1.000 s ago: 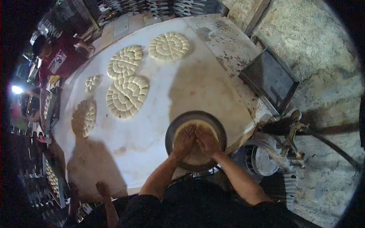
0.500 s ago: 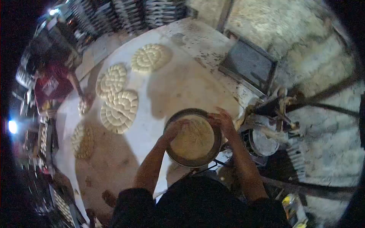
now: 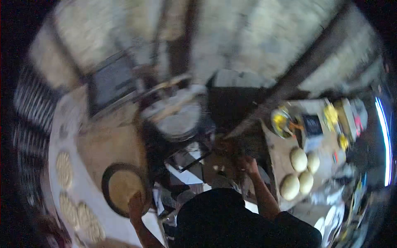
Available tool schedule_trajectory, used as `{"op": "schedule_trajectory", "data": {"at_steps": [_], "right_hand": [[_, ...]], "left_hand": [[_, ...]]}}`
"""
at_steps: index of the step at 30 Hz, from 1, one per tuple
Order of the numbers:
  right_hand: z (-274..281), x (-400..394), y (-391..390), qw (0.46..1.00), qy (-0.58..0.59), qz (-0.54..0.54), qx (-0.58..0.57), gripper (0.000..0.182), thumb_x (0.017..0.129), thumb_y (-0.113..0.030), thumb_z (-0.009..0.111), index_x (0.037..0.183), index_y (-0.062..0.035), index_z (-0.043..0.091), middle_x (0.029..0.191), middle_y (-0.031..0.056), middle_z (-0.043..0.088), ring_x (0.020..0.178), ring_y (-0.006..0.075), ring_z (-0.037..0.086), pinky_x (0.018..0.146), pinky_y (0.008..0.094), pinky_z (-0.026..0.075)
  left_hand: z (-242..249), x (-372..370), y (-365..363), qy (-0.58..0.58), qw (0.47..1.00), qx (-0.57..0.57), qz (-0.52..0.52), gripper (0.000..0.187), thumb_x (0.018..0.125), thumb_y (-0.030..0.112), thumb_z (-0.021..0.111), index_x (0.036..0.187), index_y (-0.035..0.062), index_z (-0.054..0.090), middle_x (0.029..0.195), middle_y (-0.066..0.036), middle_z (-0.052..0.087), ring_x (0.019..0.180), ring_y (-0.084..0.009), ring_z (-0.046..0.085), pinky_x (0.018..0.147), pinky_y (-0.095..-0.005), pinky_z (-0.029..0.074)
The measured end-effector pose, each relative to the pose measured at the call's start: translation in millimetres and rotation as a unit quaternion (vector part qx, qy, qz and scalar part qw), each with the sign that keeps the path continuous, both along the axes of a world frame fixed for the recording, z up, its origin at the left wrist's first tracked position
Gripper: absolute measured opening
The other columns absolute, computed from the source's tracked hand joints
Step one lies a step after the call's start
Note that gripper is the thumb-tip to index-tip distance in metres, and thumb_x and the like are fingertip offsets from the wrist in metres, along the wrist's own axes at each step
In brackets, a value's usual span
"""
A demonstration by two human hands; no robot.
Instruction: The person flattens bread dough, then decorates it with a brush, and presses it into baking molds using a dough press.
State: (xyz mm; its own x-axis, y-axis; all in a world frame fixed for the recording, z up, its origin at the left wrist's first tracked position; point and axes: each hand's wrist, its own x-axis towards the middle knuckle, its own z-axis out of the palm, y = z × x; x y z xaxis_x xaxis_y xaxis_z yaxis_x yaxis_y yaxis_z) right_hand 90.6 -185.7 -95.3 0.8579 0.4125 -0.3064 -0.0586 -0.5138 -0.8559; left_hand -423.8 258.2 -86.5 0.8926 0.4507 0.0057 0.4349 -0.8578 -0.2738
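Observation:
My left hand (image 3: 135, 202) is over the near right edge of a round, dark-rimmed pan (image 3: 106, 188) with a pale tan layer inside. Blur hides whether its fingers grip the rim or touch the contents. Out in front of my body, my right hand (image 3: 249, 166) hangs above a dark gap beside the side table; its fingers are smeared by motion. Several smooth dough balls (image 3: 298, 159) sit on that side table, to the right of this hand. Scored round doughs (image 3: 64, 169) lie on the white worktop, left of the pan.
Beyond the pan stands a large round container (image 3: 178, 120) with a whitish top and a stick across it. A dark tray (image 3: 113, 82) leans near the wall. The side table (image 3: 273, 155) also carries a bowl of yellow stuff (image 3: 282, 122) and a dark box (image 3: 313, 125).
My view has swung right, bringing the side table and dough balls into sight. My right hand has left the pan and moved right. My left hand is now at the pan's near right edge.

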Motion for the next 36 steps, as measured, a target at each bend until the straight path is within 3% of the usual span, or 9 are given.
{"op": "schedule_trajectory", "data": {"at_steps": [2,4,6,7,10,17,28,31,36], "right_hand": [[-27.8,33.0,-45.5,0.997,-0.080,-0.002,-0.003,0.035,0.095,-0.032,0.060,0.100,0.0013,0.070,0.089,0.0124,0.071,0.074,0.0178,0.067,0.067,0.0356,0.052],[-6.5,64.3,-66.3,0.991,-0.112,-0.044,-0.057,0.033,0.095,-0.029,0.058,0.095,0.0023,0.068,0.085,0.0115,0.069,0.075,0.0179,0.066,0.065,0.0374,0.050],[12.6,107.5,-92.7,0.987,-0.084,-0.127,-0.054,0.032,0.097,-0.026,0.054,0.090,0.0033,0.064,0.081,0.0109,0.066,0.077,0.0179,0.064,0.064,0.0395,0.048],[1.6,143.8,-119.0,0.982,-0.090,-0.167,-0.021,0.031,0.097,-0.025,0.051,0.090,0.0028,0.063,0.080,0.0125,0.065,0.078,0.0202,0.064,0.064,0.0404,0.048],[41.7,231.5,-165.4,0.946,-0.152,-0.224,-0.177,0.023,0.094,-0.022,0.053,0.094,-0.0019,0.064,0.090,0.0193,0.066,0.086,0.0345,0.061,0.072,0.0447,0.047],[-33.1,346.1,-234.2,0.800,-0.290,-0.091,-0.518,0.065,0.085,-0.020,0.059,0.145,-0.0078,0.036,0.117,0.0180,0.065,0.116,0.0381,0.054,0.102,0.0485,0.034],[11.5,307.5,-200.2,0.908,-0.222,-0.140,-0.327,0.024,0.089,-0.014,0.059,0.110,-0.0029,0.060,0.097,0.0199,0.067,0.089,0.0385,0.066,0.073,0.0476,0.052],[12.6,280.0,-200.9,0.957,-0.207,-0.187,-0.084,0.025,0.093,-0.025,0.065,0.106,-0.0038,0.059,0.085,0.0111,0.066,0.073,0.0245,0.064,0.062,0.0365,0.050],[88.1,126.0,-101.0,0.887,0.258,-0.165,0.345,0.019,0.100,-0.032,0.059,0.104,-0.0137,0.060,0.087,0.0065,0.065,0.057,0.0119,0.055,0.046,0.0263,0.043]], "left_hand": [[-12.7,30.7,1.6,0.107,0.983,-0.127,0.080,0.032,0.095,0.022,0.052,0.122,0.0108,0.066,0.102,-0.021,0.068,0.093,-0.0298,0.068,0.089,-0.0449,0.053],[1.7,43.0,4.2,-0.088,0.908,-0.296,0.283,0.033,0.101,0.028,0.044,0.117,0.0087,0.066,0.094,-0.023,0.067,0.088,-0.0379,0.067,0.080,-0.0501,0.053],[50.5,77.8,-5.6,0.106,0.953,-0.216,0.184,0.045,0.103,0.039,0.038,0.110,0.0037,0.065,0.091,-0.027,0.066,0.086,-0.0461,0.065,0.077,-0.0566,0.049],[116.2,144.0,-46.1,0.135,0.906,-0.228,0.330,0.050,0.102,0.042,0.039,0.103,-0.0007,0.066,0.093,-0.028,0.067,0.088,-0.0487,0.063,0.078,-0.0585,0.045],[157.1,229.5,-105.0,-0.131,0.820,-0.385,0.403,0.045,0.101,0.036,0.049,0.108,-0.0047,0.065,0.098,-0.026,0.068,0.095,-0.0432,0.065,0.085,-0.0512,0.048],[141.1,323.6,-195.5,-0.055,0.856,-0.497,0.128,0.039,0.100,0.031,0.056,0.125,0.0015,0.064,0.128,-0.021,0.063,0.126,-0.0339,0.056,0.105,-0.0395,0.042],[141.6,295.5,-155.8,0.016,0.897,-0.420,0.138,0.039,0.099,0.034,0.052,0.114,-0.0001,0.066,0.112,-0.025,0.067,0.109,-0.0404,0.063,0.093,-0.0454,0.048],[128.2,228.8,-124.1,-0.104,0.900,-0.395,0.152,0.041,0.100,0.035,0.048,0.115,0.0002,0.066,0.109,-0.024,0.068,0.106,-0.0401,0.064,0.090,-0.0454,0.049],[139.5,122.5,-81.8,-0.105,0.888,-0.396,0.208,0.036,0.097,0.034,0.054,0.104,0.0017,0.070,0.105,-0.021,0.070,0.100,-0.0362,0.067,0.089,-0.0431,0.051]]}}
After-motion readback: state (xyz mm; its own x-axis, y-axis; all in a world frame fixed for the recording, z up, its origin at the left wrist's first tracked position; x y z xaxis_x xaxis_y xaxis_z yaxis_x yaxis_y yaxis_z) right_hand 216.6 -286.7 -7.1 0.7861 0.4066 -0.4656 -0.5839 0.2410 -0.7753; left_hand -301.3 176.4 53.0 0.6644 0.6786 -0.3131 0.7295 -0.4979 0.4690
